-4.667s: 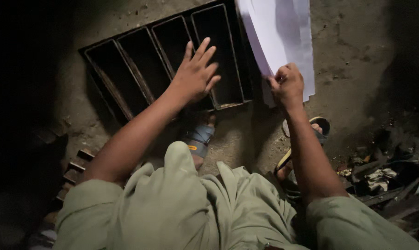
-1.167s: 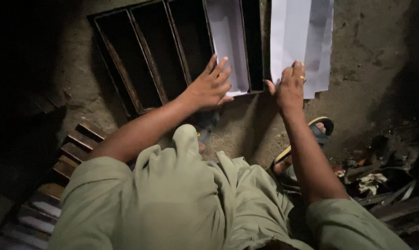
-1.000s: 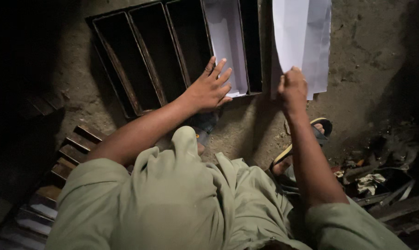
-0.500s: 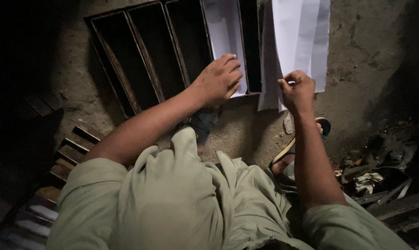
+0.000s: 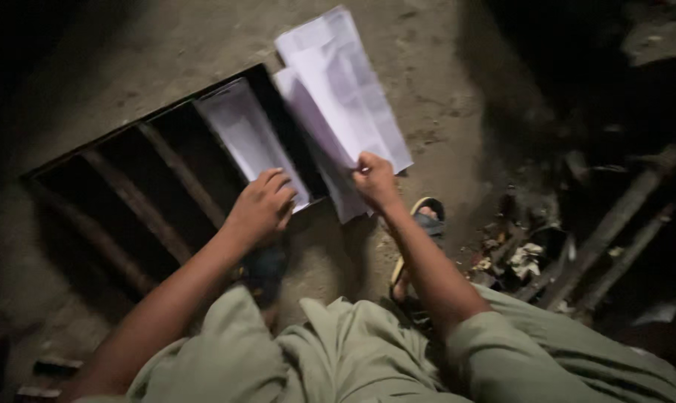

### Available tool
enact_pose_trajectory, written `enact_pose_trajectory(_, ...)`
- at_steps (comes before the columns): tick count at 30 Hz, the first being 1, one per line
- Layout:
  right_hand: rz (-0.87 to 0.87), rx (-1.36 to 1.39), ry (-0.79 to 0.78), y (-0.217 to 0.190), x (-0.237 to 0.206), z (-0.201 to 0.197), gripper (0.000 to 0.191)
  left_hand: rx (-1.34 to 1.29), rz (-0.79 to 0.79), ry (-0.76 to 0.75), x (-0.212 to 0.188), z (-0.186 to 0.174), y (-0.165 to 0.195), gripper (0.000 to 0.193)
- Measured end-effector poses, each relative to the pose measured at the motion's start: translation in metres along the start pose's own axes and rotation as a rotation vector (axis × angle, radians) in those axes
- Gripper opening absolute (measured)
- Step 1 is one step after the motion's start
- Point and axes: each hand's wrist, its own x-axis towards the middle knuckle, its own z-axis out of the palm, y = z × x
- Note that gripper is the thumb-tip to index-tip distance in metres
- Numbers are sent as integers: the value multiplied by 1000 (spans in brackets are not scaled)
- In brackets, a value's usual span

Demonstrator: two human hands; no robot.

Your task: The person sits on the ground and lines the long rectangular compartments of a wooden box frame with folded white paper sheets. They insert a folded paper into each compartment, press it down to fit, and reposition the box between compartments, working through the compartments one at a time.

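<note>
A dark wooden frame (image 5: 136,201) with several long slots lies on the dirt floor. One white paper strip (image 5: 248,138) lines the slot second from the right. My left hand (image 5: 262,209) rests on the near end of that strip, fingers curled down on it. My right hand (image 5: 375,179) pinches the near edge of a stack of white paper sheets (image 5: 345,97) that lies over the frame's right end and the floor.
My sandalled foot (image 5: 420,224) is planted just below the paper stack. Scrap wood and crumpled debris (image 5: 547,257) lie at the right. Wooden slats (image 5: 47,373) show at the lower left. The surroundings are very dark.
The view has swung, so the frame now sits lower and tilted. My left hand stays on the strip's near end with fingers curled; my right hand still grips the sheets' edge.
</note>
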Motion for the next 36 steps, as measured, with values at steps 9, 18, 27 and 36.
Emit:
enact_pose_trajectory(9,-97,-116,-50,-18,-10,-10,25,231,119,-287,43,21,18,82)
enact_pose_trajectory(18,-641,64,-207,-87,-37,16,14,-635,-537,169,50,31,-47,65)
enact_pose_trajectory(27,-354,113,96,-90,7,81,61,-1172,-928,400,-21,-28,-81,21)
enact_pose_trajectory(36,98,801,-516,-78,46,113,46,15,-88,670,-18,-59,-98,16)
